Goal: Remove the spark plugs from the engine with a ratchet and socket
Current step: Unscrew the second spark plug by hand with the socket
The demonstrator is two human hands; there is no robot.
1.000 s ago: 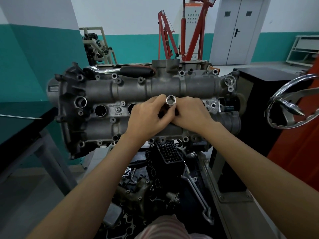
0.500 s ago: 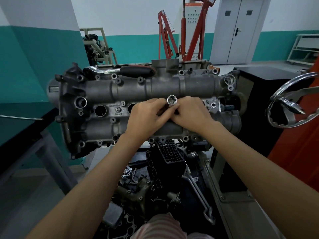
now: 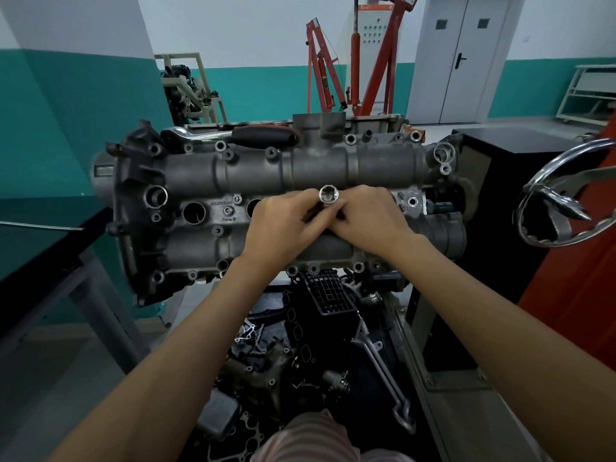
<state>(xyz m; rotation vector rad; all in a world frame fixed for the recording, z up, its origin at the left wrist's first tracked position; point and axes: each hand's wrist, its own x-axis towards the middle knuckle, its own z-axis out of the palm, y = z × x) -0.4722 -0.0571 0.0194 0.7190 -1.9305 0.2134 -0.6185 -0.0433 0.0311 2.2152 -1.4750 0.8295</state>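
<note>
I had both hands, left hand (image 3: 283, 225) and right hand (image 3: 368, 218), pinching the socket (image 3: 328, 196) upright over a plug hole mid-engine (image 3: 233, 175), fingers curled, probably to seat it squarely; the ratchet (image 3: 230, 135) lay behind.

Both forearms outstretched, left hand (image 3: 283, 225) and right hand (image 3: 371, 218) side by side, fingers curled, fingertips together

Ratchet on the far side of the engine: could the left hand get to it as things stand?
Probably yes, once freed. The ratchet lies uncovered on the engine's far edge, nothing above it. But the left hand and right hand both hold the socket.
</note>
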